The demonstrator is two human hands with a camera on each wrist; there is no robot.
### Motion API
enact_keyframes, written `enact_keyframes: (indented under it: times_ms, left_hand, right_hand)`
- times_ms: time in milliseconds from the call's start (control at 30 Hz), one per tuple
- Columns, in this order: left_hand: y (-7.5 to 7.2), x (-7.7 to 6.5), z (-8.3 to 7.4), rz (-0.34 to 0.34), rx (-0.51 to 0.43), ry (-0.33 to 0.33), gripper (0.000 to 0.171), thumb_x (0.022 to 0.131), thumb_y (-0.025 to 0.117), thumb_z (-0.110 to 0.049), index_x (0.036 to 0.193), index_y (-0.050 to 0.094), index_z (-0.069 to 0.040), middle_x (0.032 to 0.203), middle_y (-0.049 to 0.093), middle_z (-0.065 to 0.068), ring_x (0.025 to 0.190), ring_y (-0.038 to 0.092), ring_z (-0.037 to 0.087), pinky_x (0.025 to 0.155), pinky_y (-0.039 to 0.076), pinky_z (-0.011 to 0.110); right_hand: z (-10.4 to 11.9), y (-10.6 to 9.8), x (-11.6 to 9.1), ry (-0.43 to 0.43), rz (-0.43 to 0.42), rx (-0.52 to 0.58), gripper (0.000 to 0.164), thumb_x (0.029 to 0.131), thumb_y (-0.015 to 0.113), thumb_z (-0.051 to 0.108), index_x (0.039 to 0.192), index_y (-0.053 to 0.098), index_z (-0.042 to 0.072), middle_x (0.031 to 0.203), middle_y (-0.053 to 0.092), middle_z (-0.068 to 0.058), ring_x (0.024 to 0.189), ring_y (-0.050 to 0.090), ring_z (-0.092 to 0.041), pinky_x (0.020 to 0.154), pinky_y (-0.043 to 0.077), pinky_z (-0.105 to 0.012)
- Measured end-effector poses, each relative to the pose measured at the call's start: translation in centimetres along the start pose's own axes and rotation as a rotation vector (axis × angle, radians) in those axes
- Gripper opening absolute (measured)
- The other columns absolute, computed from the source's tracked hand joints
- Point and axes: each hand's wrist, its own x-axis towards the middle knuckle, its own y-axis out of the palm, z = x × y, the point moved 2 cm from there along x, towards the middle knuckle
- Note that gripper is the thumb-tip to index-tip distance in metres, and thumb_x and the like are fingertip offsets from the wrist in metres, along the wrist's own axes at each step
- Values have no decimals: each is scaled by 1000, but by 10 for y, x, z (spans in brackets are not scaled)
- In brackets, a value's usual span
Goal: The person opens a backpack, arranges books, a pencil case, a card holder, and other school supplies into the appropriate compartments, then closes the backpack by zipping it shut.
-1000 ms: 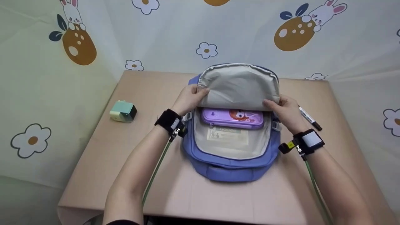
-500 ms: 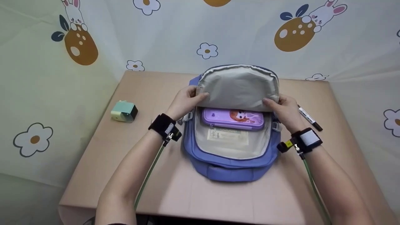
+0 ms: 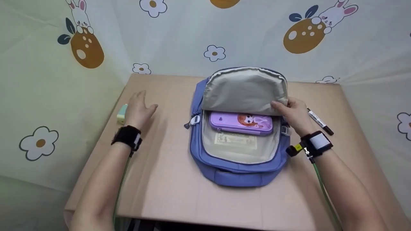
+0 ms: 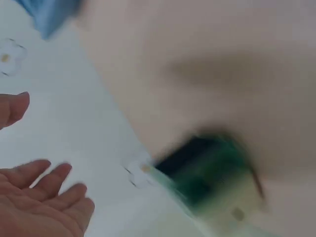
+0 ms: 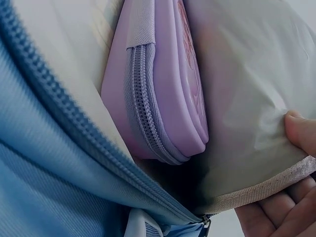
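Note:
A blue backpack [image 3: 242, 178] lies on the table with its front compartment unzipped. My right hand [image 3: 296, 115] pinches the right edge of its grey-lined flap [image 3: 244, 91], thumb on the lining and fingers behind. Inside sits a purple pencil case [image 3: 229, 122] with a cartoon girl on it; its zipper end shows in the right wrist view. Over the table's left side my left hand [image 3: 138, 110] has its fingers spread and holds nothing. Beside it is a small green-and-cream boxy thing [image 3: 122, 115] with a dark side, partly hidden by the hand and blurred in the left wrist view.
A black-and-white marker [image 3: 320, 122] lies on the table right of the backpack, near my right wrist. Patterned cloth walls [image 3: 179, 38] stand behind and at the sides of the table [image 3: 173, 179]. Cables run from both wrist bands.
My left hand has let go of the flap's left edge and moved left to the green-and-cream thing. The right hand keeps its grip, and the flap stays raised.

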Motion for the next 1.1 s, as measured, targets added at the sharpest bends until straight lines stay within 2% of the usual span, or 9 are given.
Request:
enact_keyframes:
  times_ms: [67,133,267,400,533,733,833,967,1100]
  left_hand:
    - [-6,-1,22,-9,87,-69,88,94,71,-32,156,25,10,158,25,35,148,22,51,120,19,59]
    - [-10,-3,40,-6,142,-140,98,92,72,-38,155,18,13,157,22,39,146,20,54,120,18,60]
    - [-10,-8,61,29,161,-254,108,90,71,-48,154,12,15,151,28,41,139,31,56,114,29,62]
    - [-7,-9,68,48,123,-297,99,92,68,-46,153,20,15,143,38,39,129,42,54,102,42,62]
    - [-6,-10,69,26,105,-275,85,92,68,-41,145,34,16,133,45,37,117,50,50,91,48,59]
    - [-6,-17,51,-26,27,-141,67,90,70,-36,133,49,11,119,55,27,103,55,39,82,47,48]
    - [-6,-23,32,-23,-42,-42,72,88,73,-36,139,48,7,125,56,24,107,55,36,87,48,49]
    - [-5,-35,-2,44,-122,130,85,86,78,-39,151,41,0,141,52,20,118,53,33,94,48,51]
    - [-3,-50,-40,115,-132,353,90,83,83,-42,155,41,-7,143,53,14,114,56,26,90,51,46]
  right_hand:
    - [0,0,0,7,1,5,49,89,80,43,114,73,2,100,77,-6,86,72,-18,79,59,-34]
    - [0,0,0,14,4,6,48,89,80,43,114,73,2,99,77,-6,86,72,-18,78,59,-34]
    - [1,-1,0,22,15,13,48,89,80,42,114,73,2,99,77,-6,86,72,-19,78,59,-35]
    - [1,-1,0,29,19,7,50,89,79,44,114,72,2,99,77,-7,85,72,-20,78,59,-35]
    - [1,-2,0,28,26,-5,52,88,79,47,115,72,3,101,77,-8,87,73,-21,81,59,-38]
    - [0,-2,2,29,27,0,51,88,79,47,115,73,4,103,76,-7,89,73,-20,84,59,-38]
    - [0,-1,2,21,20,11,50,89,79,44,115,73,2,101,76,-6,88,72,-18,82,59,-35]
    - [1,0,3,6,5,15,48,90,79,43,114,73,1,99,77,-5,86,71,-17,80,58,-34]
    - [2,1,2,18,0,3,49,89,79,44,113,72,2,97,76,-4,84,71,-16,78,58,-35]
